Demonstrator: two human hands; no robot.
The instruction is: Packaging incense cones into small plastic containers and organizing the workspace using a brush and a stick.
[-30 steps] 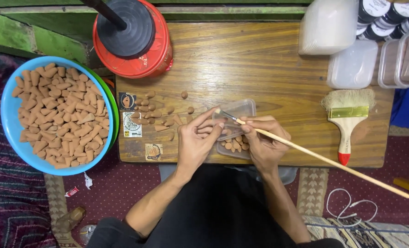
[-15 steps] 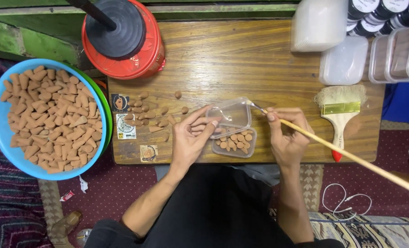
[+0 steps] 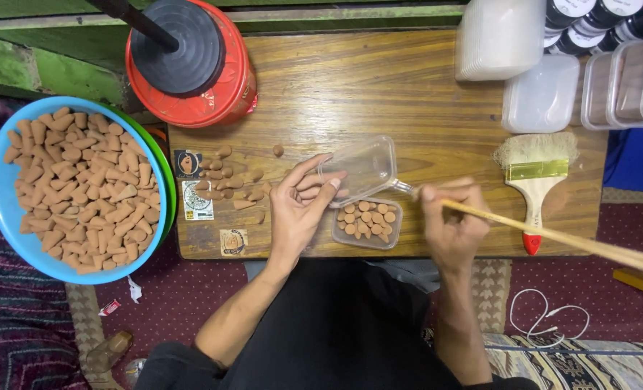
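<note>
My left hand (image 3: 298, 208) holds the clear plastic lid (image 3: 360, 167) tilted up over a small clear box (image 3: 367, 223) that stands at the wooden table's near edge, filled with brown clay cones standing upright. My right hand (image 3: 453, 224) grips a long thin wooden stick (image 3: 567, 241) whose tip points toward the lid's right corner; the stick runs out to the right. Several loose brown cones (image 3: 229, 179) lie on the table just left of my left hand.
A blue bowl (image 3: 9, 217) heaped with brown cones sits at the left. A red bucket with a black lid (image 3: 191, 65) stands at the back. A paintbrush (image 3: 534, 180) lies at the right, below stacked clear containers (image 3: 542, 94). Small stickers (image 3: 197, 201) lie near the table's front left.
The lid has swung up and away from the box, held by my left hand. My right hand with the stick has shifted to the right, away from the box.
</note>
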